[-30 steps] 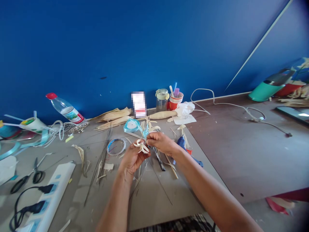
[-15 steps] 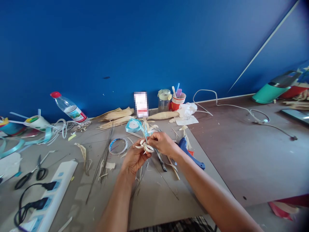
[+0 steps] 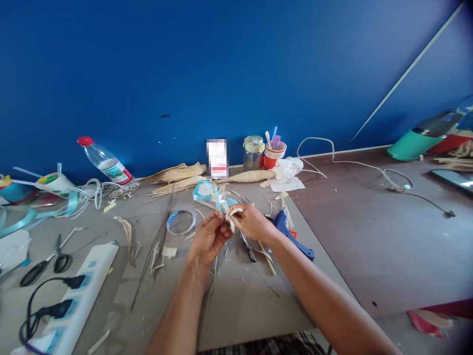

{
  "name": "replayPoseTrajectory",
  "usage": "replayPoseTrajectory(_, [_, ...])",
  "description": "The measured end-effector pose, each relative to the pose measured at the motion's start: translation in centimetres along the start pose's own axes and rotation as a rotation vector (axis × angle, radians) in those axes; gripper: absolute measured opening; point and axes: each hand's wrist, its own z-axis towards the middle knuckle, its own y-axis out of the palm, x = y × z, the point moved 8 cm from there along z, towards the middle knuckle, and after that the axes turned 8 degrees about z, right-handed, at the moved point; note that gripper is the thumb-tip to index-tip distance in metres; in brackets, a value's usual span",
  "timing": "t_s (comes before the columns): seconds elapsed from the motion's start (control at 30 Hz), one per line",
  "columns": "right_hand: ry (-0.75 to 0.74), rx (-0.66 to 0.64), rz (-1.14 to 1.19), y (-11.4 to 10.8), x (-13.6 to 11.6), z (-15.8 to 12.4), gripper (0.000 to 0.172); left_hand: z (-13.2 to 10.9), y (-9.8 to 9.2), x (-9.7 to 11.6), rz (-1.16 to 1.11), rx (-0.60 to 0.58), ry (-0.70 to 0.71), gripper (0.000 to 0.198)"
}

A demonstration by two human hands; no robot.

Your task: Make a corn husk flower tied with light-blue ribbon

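Pale corn-husk flowers (image 3: 235,214) with curled petals are held up above the middle of the table. Light blue ribbon (image 3: 222,201) is tied around them just behind the nearest petals. My left hand (image 3: 210,237) is closed on the flowers from the left, thumb and fingers pinched at their lower part. From the right, my right hand (image 3: 254,222) is closed against the same bunch, its fingertips partly hidden by the petals. A roll of blue ribbon (image 3: 200,193) lies just behind, and a roll of tape (image 3: 181,222) is to the left.
Thin wires (image 3: 157,246), a cutter knife (image 3: 248,248) and a blue glue gun (image 3: 293,236) lie around my hands. Scissors (image 3: 50,264) and a power strip (image 3: 86,283) are at left. A bottle (image 3: 109,165), jar (image 3: 253,154) and paper cups (image 3: 275,154) stand near the blue wall.
The flowers have turned and shifted slightly right, so their petals now face my right hand. My right hand's fingers have moved in behind the petals. The left hand keeps its grip.
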Motion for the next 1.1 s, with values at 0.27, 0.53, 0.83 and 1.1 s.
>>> replayPoseTrajectory(0.27, [0.147,-0.044,0.253,0.8,1.6,0.0,0.024,-0.3,-0.3,0.9,0.028,0.072,0.092,0.021])
replayPoseTrajectory(0.53, [0.171,-0.095,0.576,1.7,2.1,0.3,0.030,-0.6,-0.1,2.0,0.203,0.098,0.242,0.022])
replayPoseTrajectory(0.83, [0.169,-0.154,0.612,2.8,2.1,0.2,0.024,-0.6,-1.8,2.7,0.298,0.235,0.395,0.017])
replayPoseTrajectory(1.1, [0.224,-0.167,0.566,3.0,2.3,-0.4,0.018,-0.8,-3.4,3.0,0.344,0.378,0.429,0.018])
